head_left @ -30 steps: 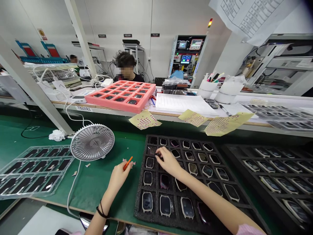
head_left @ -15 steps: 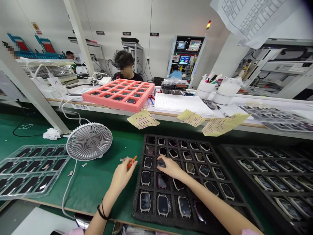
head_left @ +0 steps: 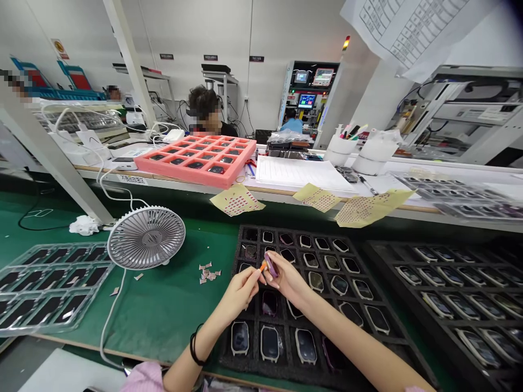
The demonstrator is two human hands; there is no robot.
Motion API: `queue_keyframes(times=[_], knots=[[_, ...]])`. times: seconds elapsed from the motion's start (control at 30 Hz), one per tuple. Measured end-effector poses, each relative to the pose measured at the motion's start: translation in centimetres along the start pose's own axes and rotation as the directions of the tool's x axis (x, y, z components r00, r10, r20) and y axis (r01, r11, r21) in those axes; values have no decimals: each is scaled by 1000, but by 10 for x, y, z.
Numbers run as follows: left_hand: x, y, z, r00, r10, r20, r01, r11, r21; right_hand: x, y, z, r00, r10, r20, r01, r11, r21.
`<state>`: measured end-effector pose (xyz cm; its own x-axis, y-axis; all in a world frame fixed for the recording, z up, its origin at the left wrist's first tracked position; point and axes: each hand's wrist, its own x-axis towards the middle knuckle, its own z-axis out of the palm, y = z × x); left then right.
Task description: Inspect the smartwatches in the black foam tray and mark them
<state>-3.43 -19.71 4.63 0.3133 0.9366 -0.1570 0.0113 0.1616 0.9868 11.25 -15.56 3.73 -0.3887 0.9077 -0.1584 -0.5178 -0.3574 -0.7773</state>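
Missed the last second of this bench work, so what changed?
The right hand has lifted a purple watch case up from the black foam tray and holds it in its fingers. The left hand has moved right, from over the green mat to over the tray, bringing its orange tool up to the case. The fan, the clear tray and the other watches stayed put.

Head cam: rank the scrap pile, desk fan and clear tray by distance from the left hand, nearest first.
From the left hand:
1. Small scraps: on the green mat, just left of the hand.
2. Desk fan: farther left, up the mat.
3. Clear plastic tray: far left end of the mat.
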Motion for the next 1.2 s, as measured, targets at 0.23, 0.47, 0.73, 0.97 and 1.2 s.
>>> queue_keyframes(times=[0.23, 0.47, 0.73, 0.97, 1.2], knots=[[2, -1, 7, 999, 47, 6, -47, 999, 24, -2, 2, 6, 999, -44, -9, 45, 997, 65], [1, 0, 5, 998, 66, -15, -65, 997, 39, -4, -4, 12, 997, -63, -49, 63, 998, -14], [-1, 5, 7, 997, 81, -7, -81, 997, -15, -7, -2, 18, 993, 79, 90, -86, 993, 80], [-2, -1, 8, 987, 158, -4, -158, 983, -93, -7, -1, 25, 996, 76, 55, -85, 981, 175], [2, 4, 7, 988, 77, -131, -90, 991, -98, -10, 13, 24, 1000, -16, 4, 17, 996, -84]])
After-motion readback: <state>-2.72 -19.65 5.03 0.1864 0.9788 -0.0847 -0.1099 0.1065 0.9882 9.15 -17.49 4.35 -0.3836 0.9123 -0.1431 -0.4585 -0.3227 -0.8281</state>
